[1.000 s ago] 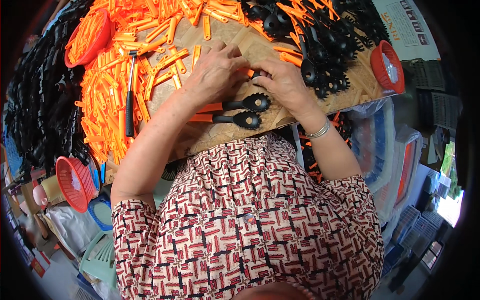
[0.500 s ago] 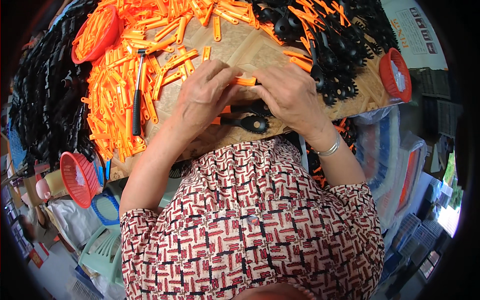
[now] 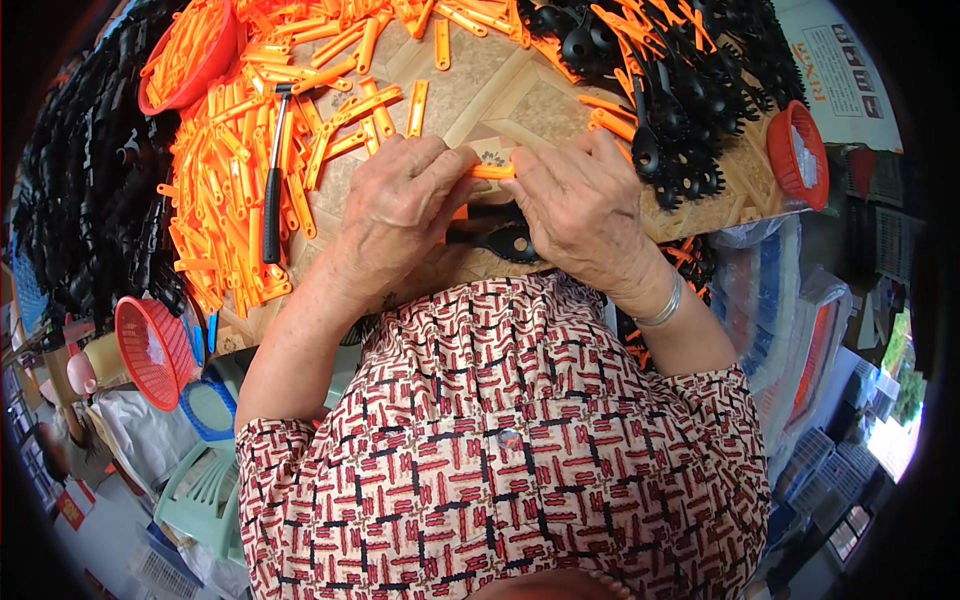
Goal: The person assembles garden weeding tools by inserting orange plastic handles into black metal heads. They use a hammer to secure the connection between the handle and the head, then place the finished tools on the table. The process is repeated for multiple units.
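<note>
Between my two hands an orange plastic handle [image 3: 491, 172] is held level above the near part of the table. The fingers of my left hand [image 3: 405, 195] are closed round its left end. My right hand [image 3: 582, 205] pinches the other end, and its fingers hide whatever lies there. Just below the hands, black slotted spoons with a round hole in the bowl [image 3: 508, 243] lie near the table edge, partly covered by my hands. Loose orange handles [image 3: 235, 190] are heaped left of my left hand, and a hammer with a black grip [image 3: 272, 215] rests on them.
Black toothed spoon heads, some with orange handles, form a pile [image 3: 685, 130] at the right. A red bowl [image 3: 190, 95] of orange handles stands far left. Smaller red baskets [image 3: 822, 165] with white contents sit at both sides. Black parts [image 3: 85, 200] are heaped along the left edge.
Both hands have shifted slightly, still gripping the orange handle. A dark bit that showed at its right end is now hidden by my right fingers. The whole view has moved a little.
</note>
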A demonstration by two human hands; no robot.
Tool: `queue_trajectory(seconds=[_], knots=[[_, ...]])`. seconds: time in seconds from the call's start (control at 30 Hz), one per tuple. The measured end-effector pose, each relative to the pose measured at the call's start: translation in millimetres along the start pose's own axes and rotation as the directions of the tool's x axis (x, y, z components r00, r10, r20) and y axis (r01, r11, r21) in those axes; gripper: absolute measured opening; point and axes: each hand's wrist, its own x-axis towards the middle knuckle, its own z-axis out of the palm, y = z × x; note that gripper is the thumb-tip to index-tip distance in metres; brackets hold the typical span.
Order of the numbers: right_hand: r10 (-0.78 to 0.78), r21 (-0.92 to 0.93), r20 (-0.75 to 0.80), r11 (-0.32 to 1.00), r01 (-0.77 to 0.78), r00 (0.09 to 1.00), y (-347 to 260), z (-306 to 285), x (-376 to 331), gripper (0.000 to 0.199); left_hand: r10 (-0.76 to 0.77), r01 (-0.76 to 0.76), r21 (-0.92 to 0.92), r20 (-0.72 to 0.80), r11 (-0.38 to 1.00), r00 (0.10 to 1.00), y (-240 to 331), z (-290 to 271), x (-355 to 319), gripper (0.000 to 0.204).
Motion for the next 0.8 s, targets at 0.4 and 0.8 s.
queue_trajectory(seconds=[0.4, 0.8], knots=[[-0.041, 0.092, -0.049, 0.995, 0.045, 0.998, 6, -11, -3, 0.022, -0.260, 0.309, -0.288, 0.195, 0.906, 0.946, 0, -21, -4, 0.030], [-0.053, 0.106, -0.045, 0.993, 0.057, 0.998, 3, -12, -14, 0.037, -0.208, 0.228, -0.272, 0.101, 0.935, 0.973, 8, -28, -17, 0.026]])
